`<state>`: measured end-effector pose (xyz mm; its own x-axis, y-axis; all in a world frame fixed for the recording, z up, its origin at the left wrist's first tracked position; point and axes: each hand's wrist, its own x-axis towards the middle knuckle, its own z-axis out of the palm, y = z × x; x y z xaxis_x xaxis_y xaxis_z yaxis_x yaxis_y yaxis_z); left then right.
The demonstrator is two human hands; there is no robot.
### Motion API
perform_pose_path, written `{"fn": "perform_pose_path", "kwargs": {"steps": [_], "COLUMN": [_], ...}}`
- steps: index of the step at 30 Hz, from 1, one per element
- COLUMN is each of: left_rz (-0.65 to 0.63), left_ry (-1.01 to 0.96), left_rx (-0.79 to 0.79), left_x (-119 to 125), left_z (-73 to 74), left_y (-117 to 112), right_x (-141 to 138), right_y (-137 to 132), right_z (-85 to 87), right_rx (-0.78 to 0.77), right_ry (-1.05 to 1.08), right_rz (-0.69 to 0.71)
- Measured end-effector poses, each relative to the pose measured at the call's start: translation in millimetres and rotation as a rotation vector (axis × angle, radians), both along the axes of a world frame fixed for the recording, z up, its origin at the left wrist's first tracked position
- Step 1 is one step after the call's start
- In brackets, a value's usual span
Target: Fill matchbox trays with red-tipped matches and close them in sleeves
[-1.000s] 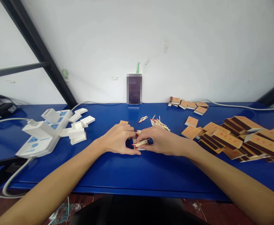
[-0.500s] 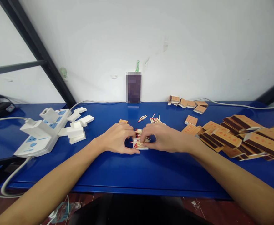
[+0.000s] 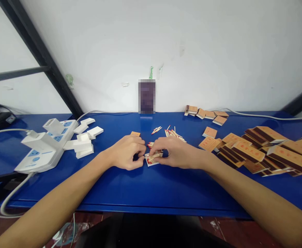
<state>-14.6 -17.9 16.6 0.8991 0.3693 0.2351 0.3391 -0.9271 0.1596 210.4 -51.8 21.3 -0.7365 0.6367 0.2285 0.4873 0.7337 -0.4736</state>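
A small white matchbox tray (image 3: 153,164) holding red-tipped matches (image 3: 154,158) lies on the blue table in front of me. My right hand (image 3: 177,151) is curled over it from the right, with thumb and fingers closed around the tray and partly hiding it. At its left end, my left hand (image 3: 129,151) has thumb and index pinched on the end of a match that sticks out over the rim. More matches (image 3: 150,145) lie just behind the tray. Farther back are a small bunch of matches (image 3: 156,130) and a larger loose heap (image 3: 175,133).
Many orange matchbox sleeves (image 3: 249,151) are piled at the right, smaller ones (image 3: 205,113) by the wall. One orange piece (image 3: 135,133) sits behind my left hand. White trays (image 3: 83,146) and a power strip (image 3: 44,151) with cables occupy the left. A blurred dark object (image 3: 147,96) leans on the wall.
My left thumb and index have come together and drawn slightly left off the tray's edge. My right hand has shifted a little left, and the tray has turned slightly.
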Motion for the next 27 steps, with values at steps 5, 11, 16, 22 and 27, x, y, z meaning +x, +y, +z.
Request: {"fn": "perform_pose_path", "kwargs": {"steps": [5, 11, 16, 22, 27], "left_rz": [-0.038, -0.053, -0.025, 0.032, 0.016], "left_ry": [-0.009, -0.028, -0.043, -0.045, -0.049], "left_rx": [-0.010, -0.015, -0.011, 0.002, 0.042], "left_x": [2, 4, 6, 5, 6], "left_z": [-5.1, -5.9, -6.0, -4.8, -5.7], "left_y": [-1, -3, -5, -5, -6], "right_x": [8, 16, 18, 22, 22], "right_y": [0, 0, 2, 5, 5], "right_z": [11.7, 24.7, 23.4, 24.6, 24.2], "right_rx": [0.017, -0.124, -0.155, -0.200, -0.201], "right_ry": [0.011, -0.187, -0.192, -0.221, -0.198], "right_rz": [-0.081, -0.163, -0.159, -0.154, -0.114]}}
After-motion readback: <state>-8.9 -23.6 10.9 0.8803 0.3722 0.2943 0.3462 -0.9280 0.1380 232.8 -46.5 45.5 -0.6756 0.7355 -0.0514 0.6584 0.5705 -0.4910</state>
